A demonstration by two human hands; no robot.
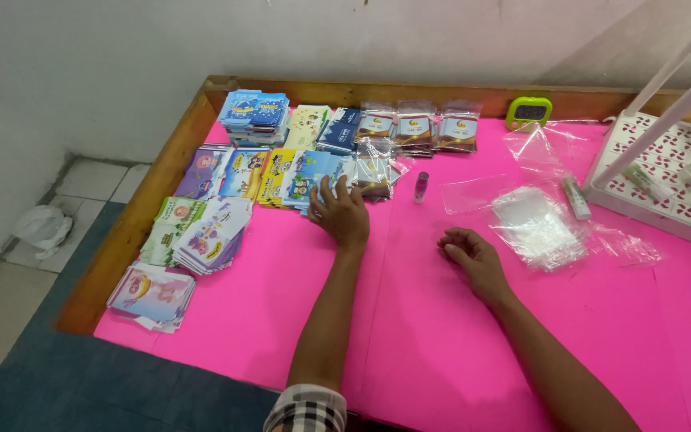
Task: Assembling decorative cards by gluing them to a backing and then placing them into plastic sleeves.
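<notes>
Pink paper sheet (281,320) spread over the wooden counter, both hands resting on top. Left hand (340,214) flat and open, fingers spread, fingertips touching a fanned row of small paper cards with blue and yellow cartoon pictures (301,176). Nothing gripped. Right hand (473,260) empty too, fingers softly curled, lying on the pink, well apart from the left hand.

Done so far, judging by the look: a few stacks of brown and white cards in shiny clear bags (414,132), far beyond the left hand near the wall, plus one more bagged stack (373,172) just beside the left fingertips. Left to do, most likely: lots. Many bare card stacks (201,232) out to the left of the left hand, purple, green, blue and pink, none in bags. Looks like an early stage, nowhere near the end.

Loose pile of empty clear plastic bags (537,224) just beyond the right hand. Small clear tube with a purple cap (421,186) standing upright between the two hands, a bit farther out. White stick-shaped tube (576,198) lying past the bag pile. Small green clock (529,112) far out by the wooden edge. White plastic basket with holes (665,160) off to the right of the right hand.

Cards under the left hand: thin, flat, shiny, bright, overlapping like roof tiles. Pictures too small to tell more.
</notes>
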